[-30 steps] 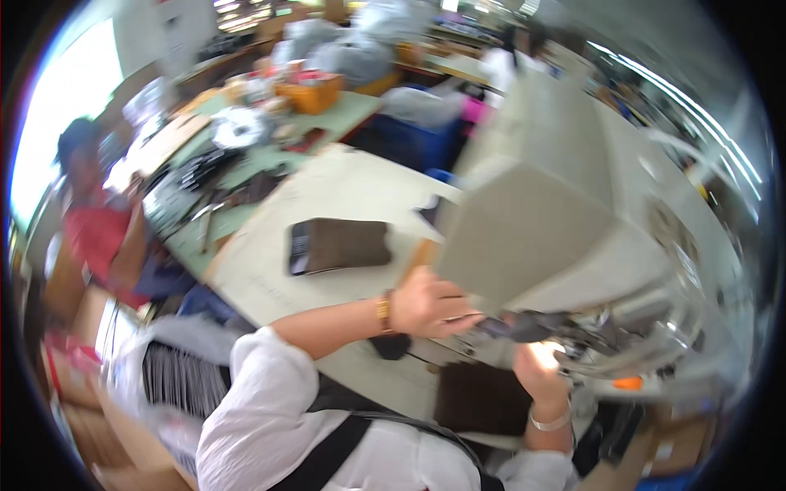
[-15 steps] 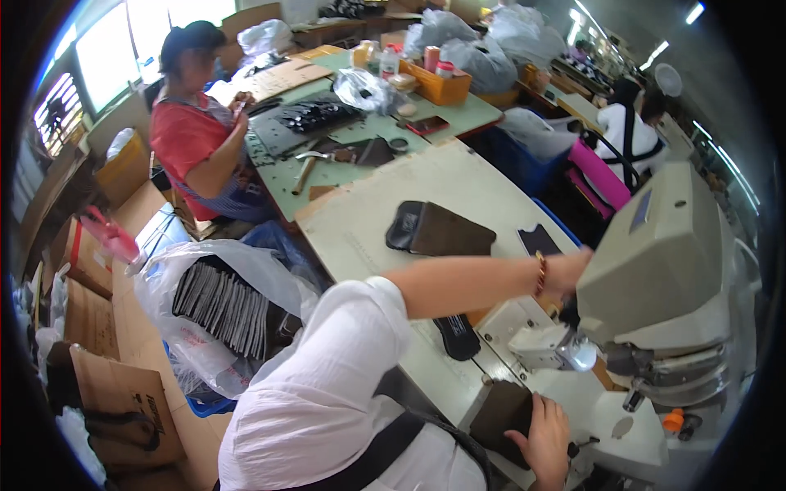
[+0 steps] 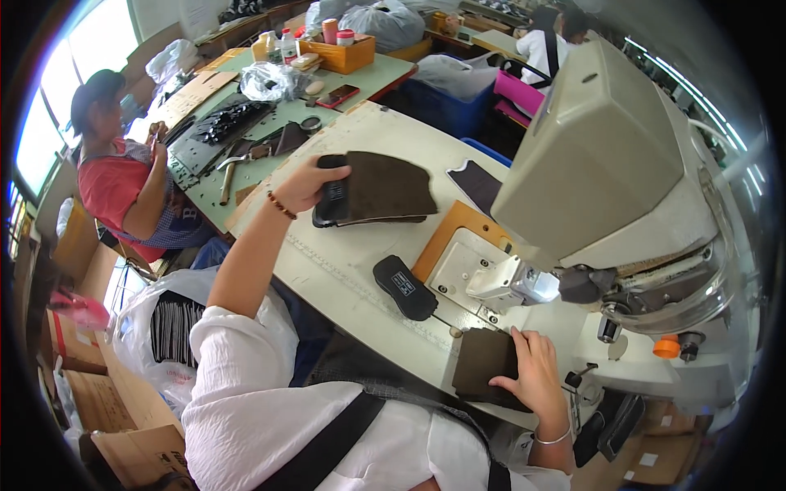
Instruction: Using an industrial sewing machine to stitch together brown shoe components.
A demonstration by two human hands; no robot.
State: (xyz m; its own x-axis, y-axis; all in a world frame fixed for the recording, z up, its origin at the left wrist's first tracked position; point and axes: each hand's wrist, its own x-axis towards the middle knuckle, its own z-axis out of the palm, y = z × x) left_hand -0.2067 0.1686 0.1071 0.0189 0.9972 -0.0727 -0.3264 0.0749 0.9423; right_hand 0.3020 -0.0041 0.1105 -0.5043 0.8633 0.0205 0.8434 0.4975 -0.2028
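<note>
My left hand [image 3: 304, 185] is closed on the left end of a black padded piece [image 3: 332, 200], its thumb on top and its other fingers mostly hidden. Dark brown flat pieces [image 3: 389, 186] lie against that padded end. At the near table edge, my right hand [image 3: 534, 370] rests with fingers stretched and thumb apart on a dark brown flat piece [image 3: 483, 368]. Between my hands, a small black padded piece with a white label [image 3: 404, 288] sits beside the needle area of a beige sewing machine [image 3: 606, 155].
A black flat piece [image 3: 475, 186] lies near the machine's far side. On the green table [image 3: 270, 168] are a hammer [image 3: 228, 176], a phone [image 3: 337, 96] and an orange box [image 3: 344, 56]. A co-worker in red [image 3: 123, 184] works at left, near a plastic bag of stacked pieces [image 3: 176, 327].
My left hand has gone from beside the sewing machine to the black padded piece at the left. My right hand stays on its brown piece. The view has shifted to the right.
</note>
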